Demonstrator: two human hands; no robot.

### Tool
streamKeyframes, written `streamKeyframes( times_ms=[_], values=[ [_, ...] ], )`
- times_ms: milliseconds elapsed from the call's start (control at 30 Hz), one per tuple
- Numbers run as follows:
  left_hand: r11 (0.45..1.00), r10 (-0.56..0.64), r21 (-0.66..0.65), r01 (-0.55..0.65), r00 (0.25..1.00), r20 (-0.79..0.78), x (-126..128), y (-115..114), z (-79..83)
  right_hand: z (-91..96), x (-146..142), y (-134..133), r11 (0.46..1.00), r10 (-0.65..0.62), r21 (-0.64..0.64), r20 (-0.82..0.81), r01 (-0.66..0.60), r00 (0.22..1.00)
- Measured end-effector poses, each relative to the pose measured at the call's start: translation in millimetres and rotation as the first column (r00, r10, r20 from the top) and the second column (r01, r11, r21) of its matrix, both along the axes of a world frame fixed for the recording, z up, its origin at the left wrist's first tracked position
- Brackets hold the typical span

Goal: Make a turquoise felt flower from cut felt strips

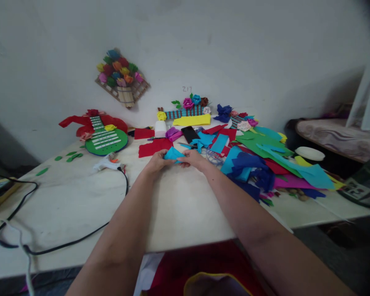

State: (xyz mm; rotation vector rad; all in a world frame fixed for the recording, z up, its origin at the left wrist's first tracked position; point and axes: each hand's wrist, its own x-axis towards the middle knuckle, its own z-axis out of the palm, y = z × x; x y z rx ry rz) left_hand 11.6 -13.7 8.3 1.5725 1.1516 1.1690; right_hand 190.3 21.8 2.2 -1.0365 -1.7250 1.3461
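Observation:
A small folded piece of light-blue paper (pixel 173 153) is pinched between my two hands just above the white table. My left hand (pixel 158 160) grips its left edge, and my right hand (pixel 190 158) holds its right side with curled fingers. Right behind my hands lie a torn red paper sheet (pixel 152 148) and a pair of scissors (pixel 188 145) partly covered by blue scraps. A dark phone (pixel 190 134) rests a little farther back.
A white glue gun (pixel 107 163) with a black cord (pixel 77 237) lies on the left. Behind it sits a green paper craft (pixel 111 142). Heaped coloured paper (pixel 259 148) covers the right side. A white bowl (pixel 310 153) and a dark container (pixel 365 183) stand far right.

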Motion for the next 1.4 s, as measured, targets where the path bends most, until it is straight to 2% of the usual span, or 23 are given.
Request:
streamKeyframes(
  times_ms=[100,200,300,433,633,767,1067,1233,1400],
  values=[
    [0.998,-0.024,-0.053,0.032,0.988,0.155,-0.1,0.2,1.1,-0.8,-0.4,2.4,1.000,-0.022,0.004,-0.049,0.022,0.999],
    [0.992,0.051,-0.130,-0.005,0.933,0.357,-1.1,3.5,1.9,-1.9,0.4,5.3,1.000,-0.018,0.022,-0.089,0.020,0.996],
    [0.974,0.095,-0.226,0.006,0.897,0.433,-1.4,7.1,2.8,-4.1,1.2,7.8,0.999,-0.022,0.028,-0.108,0.025,0.994],
    [0.955,0.064,-0.287,0.067,0.905,0.421,-1.8,6.3,3.9,-6.0,1.4,9.3,0.999,-0.025,0.031,-0.122,0.029,0.992],
    [0.959,-0.087,-0.224,0.174,0.932,0.352,-8.8,-1.8,1.8,-2.6,1.0,6.7,1.000,-0.030,0.000,-0.123,0.031,0.992],
    [0.950,-0.130,-0.231,0.212,0.937,0.325,-10.6,-2.3,1.2,-2.2,1.2,5.8,1.000,-0.024,-0.002,-0.131,0.024,0.991],
    [0.990,0.025,-0.139,0.008,0.972,0.235,-2.0,2.5,-1.0,-5.5,-0.4,5.6,1.000,0.010,0.015,-0.081,-0.009,0.997],
    [0.996,0.046,-0.090,-0.024,0.967,0.250,-2.7,5.7,-2.3,-1.2,0.4,0.8,0.996,0.054,-0.066,-0.093,-0.060,0.994],
    [0.995,0.058,-0.088,-0.037,0.964,0.261,-2.2,5.7,-2.6,2.6,1.3,-0.8,0.994,0.019,-0.104,-0.114,-0.031,0.993]
  ],
)
